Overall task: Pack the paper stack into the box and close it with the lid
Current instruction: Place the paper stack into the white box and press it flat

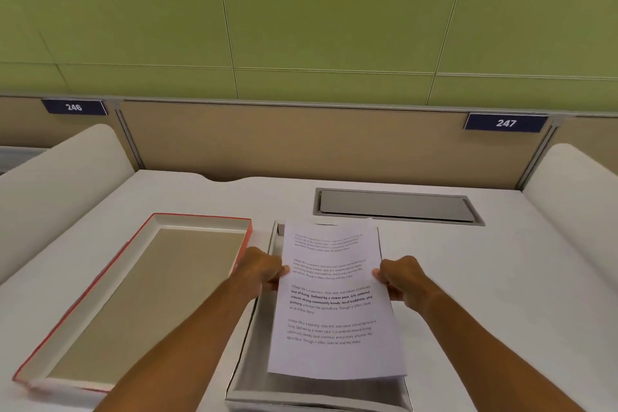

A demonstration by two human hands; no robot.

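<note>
A white paper stack (pixel 334 311) with printed text is held flat above an open white box (pixel 254 365) on the desk. My left hand (pixel 262 269) grips the stack's left edge and my right hand (pixel 399 278) grips its right edge. The stack covers most of the box's inside; only the box's left wall and near end show. To the left lies the lid (pixel 133 298), upside down, with a red outer rim and a tan inner face, apart from the box.
The white desk (pixel 485 278) has a grey cable hatch (pixel 396 206) at the back right. Curved white side panels (pixel 57 177) stand left and right. A tan partition with number signs 246 and 247 closes the back.
</note>
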